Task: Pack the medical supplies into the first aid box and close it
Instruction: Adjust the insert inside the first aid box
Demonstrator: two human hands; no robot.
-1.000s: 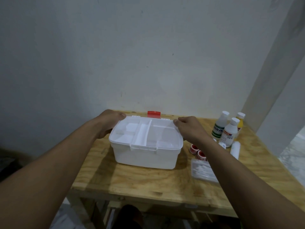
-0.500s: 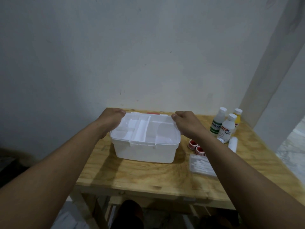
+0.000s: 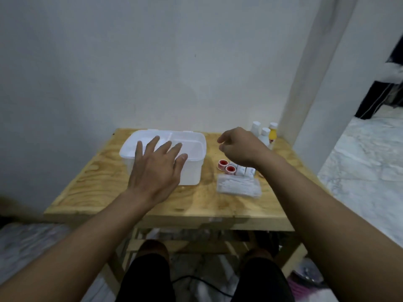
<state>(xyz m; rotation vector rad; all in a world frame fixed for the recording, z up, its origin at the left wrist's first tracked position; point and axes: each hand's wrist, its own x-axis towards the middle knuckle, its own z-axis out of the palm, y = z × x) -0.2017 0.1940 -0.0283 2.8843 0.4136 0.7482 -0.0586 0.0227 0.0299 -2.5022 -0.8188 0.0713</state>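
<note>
The left hand [image 3: 157, 168] lies spread over the box [image 3: 192, 171], fingers [image 3: 152, 144] straight and apart, gripping nothing. Whether the palm presses the box or hovers just above it cannot be told. The right hand [image 3: 239, 149] hangs in the air to the right of the box, its fingers [image 3: 222, 140] loosely curled and holding nothing.

Packing seems to be only starting. To do it well, the person would probably steady the box by its rim, not its top, so that the compartments stay free. The right hand could then drop to the things below its fingers.

The box stands on the table [image 3: 109, 192] under the left fingers. Beyond their tips a divider shows on its top, and no supplies are visible inside, though the hand hides much.

Two tape rolls [image 3: 226, 166] and white bandage rolls [image 3: 242, 171] sit below the right fingers. A clear packet [image 3: 238, 186] lies nearer the person. The bottles [image 3: 265, 136] stand beyond the right knuckles, all outside the box.
</note>
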